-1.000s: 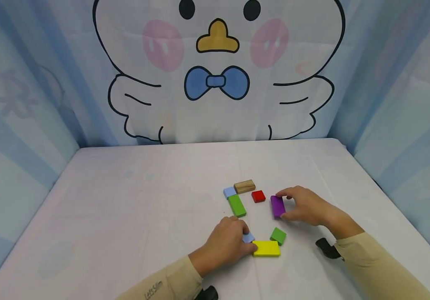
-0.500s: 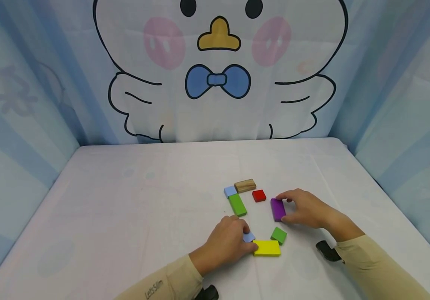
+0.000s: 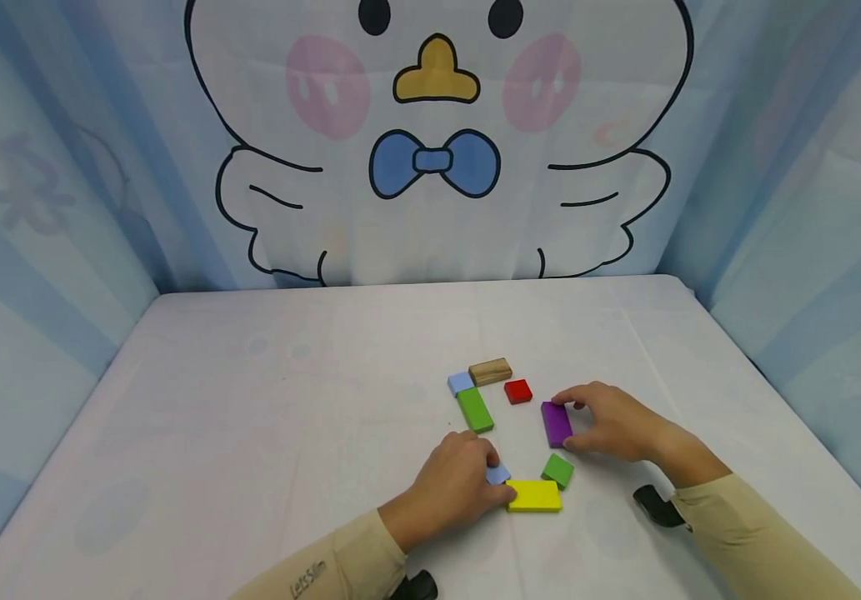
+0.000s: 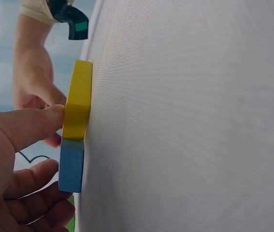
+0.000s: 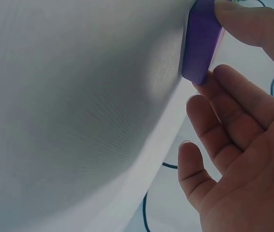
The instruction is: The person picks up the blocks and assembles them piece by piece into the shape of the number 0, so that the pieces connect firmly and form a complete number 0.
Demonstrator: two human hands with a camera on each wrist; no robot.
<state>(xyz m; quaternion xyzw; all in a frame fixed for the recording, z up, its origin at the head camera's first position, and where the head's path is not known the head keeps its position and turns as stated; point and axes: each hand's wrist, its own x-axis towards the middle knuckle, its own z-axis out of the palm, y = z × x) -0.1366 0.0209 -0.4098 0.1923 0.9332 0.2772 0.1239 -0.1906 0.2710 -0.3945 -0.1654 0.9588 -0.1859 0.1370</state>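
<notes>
My right hand [image 3: 618, 422] pinches a purple block [image 3: 556, 425] between its thumb and a fingertip, at the near and far ends. In the right wrist view the purple block [image 5: 202, 43] lies on the cloth and the other fingers are spread apart. My left hand [image 3: 451, 483] rests at a light blue block [image 3: 498, 474] and a yellow block [image 3: 535, 497]. In the left wrist view its thumb presses the yellow block [image 4: 78, 101], while curled fingers touch the blue block [image 4: 71, 166], which abuts the yellow one. A small green block [image 3: 558, 471] touches the yellow block's far right corner.
Farther back are a long green block [image 3: 475, 410], another light blue block [image 3: 460, 383], a wooden block [image 3: 490, 372] and a red block [image 3: 518, 392]. They lie on a white cloth-covered table [image 3: 250, 433], enclosed by printed curtains [image 3: 430, 242].
My right hand has slid the purple block toward me, closer to the small green block. The left hand and the other blocks stay in place.
</notes>
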